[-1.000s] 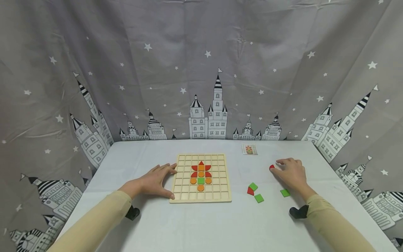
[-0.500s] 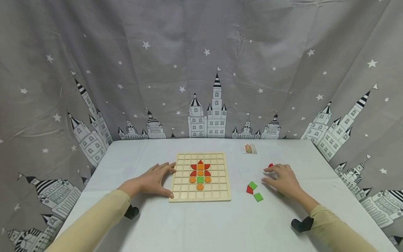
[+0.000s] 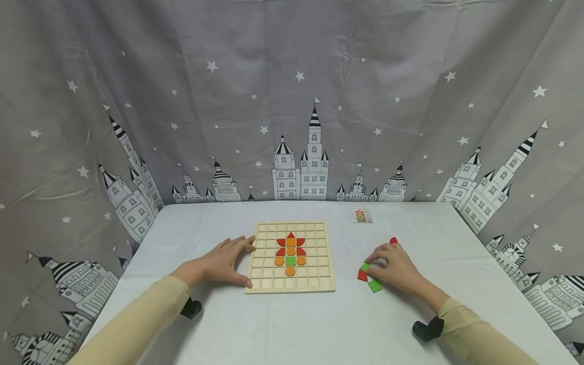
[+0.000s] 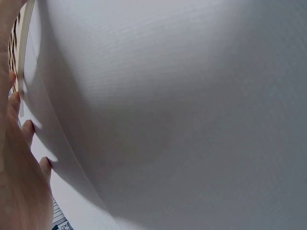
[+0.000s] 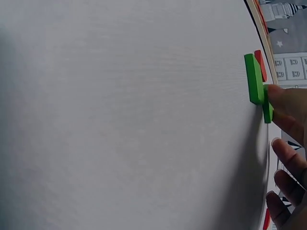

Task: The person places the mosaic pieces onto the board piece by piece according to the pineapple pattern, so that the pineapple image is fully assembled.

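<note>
Green was the little square [image 3: 365,266] under my right hand [image 3: 396,267]. My fingertips [image 5: 277,95] touched it, and my thumb was by it, but I could not tell if my grip had closed on it or only pressed it. It lay on the white bench [image 3: 292,324], over toward the right edge. A red piece [image 3: 362,276] lay just beside it, touching it. Another green square [image 3: 375,286] lay right by my hand, a bit nearer to me. One more small red piece [image 3: 393,240] sat on the far side of my hand, a little apart.

My left hand [image 3: 218,263] lay flat on the bench with straight fingers and held nothing. Its fingertips and thumb touched the left side of the wooden board [image 3: 290,256]. That board sat in the middle of the bench and had rows of small square holes. Some holes in its middle were filled. Red pieces [image 3: 290,236] sat at the top of the shape, with orange round pieces [image 3: 290,271] and one green square piece [image 3: 290,261] below them.

A small picture card [image 3: 360,215] lay near the far edge of the bench, past my right hand. A grey curtain [image 3: 292,101] with white stars and castles hung behind the bench.

My sleeves were light tan. From my left wrist I could see only the white bench, my fingers and a thin bit of the board's edge.
</note>
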Tool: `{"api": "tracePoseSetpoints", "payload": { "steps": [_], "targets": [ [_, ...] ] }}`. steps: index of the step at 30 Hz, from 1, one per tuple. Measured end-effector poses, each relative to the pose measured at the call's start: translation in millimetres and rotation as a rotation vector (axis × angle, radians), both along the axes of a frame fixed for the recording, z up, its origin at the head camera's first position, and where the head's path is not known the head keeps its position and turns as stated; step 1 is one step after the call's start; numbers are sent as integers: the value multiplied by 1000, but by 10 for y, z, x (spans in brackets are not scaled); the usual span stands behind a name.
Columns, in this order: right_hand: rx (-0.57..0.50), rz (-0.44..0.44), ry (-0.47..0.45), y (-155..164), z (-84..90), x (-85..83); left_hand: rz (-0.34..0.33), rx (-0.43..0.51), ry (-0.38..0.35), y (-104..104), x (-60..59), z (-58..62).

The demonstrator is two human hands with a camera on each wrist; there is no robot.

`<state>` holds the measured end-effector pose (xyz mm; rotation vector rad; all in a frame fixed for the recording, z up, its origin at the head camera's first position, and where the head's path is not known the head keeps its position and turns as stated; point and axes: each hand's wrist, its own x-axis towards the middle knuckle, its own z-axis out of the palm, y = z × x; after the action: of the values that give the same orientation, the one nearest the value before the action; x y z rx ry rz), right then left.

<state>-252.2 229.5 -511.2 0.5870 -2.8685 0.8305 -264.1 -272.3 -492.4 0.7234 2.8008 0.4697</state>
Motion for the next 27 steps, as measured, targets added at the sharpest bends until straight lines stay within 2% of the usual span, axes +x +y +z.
{"api": "tracePoseSetpoints", "payload": {
  "steps": [7, 11, 20, 27],
  "targets": [
    [34, -57, 57, 92, 10, -105, -2, 9, -3, 20, 6, 31],
    [13, -88, 57, 166, -4, -142, -1, 5, -6, 18, -4, 21],
    [-6, -171, 27, 218, -46, -97, 4, -6, -5, 17, -1, 34],
    [-14, -202, 47, 182, -69, -88, 3, -1, -18, 29, 17, 59]
  ]
}}
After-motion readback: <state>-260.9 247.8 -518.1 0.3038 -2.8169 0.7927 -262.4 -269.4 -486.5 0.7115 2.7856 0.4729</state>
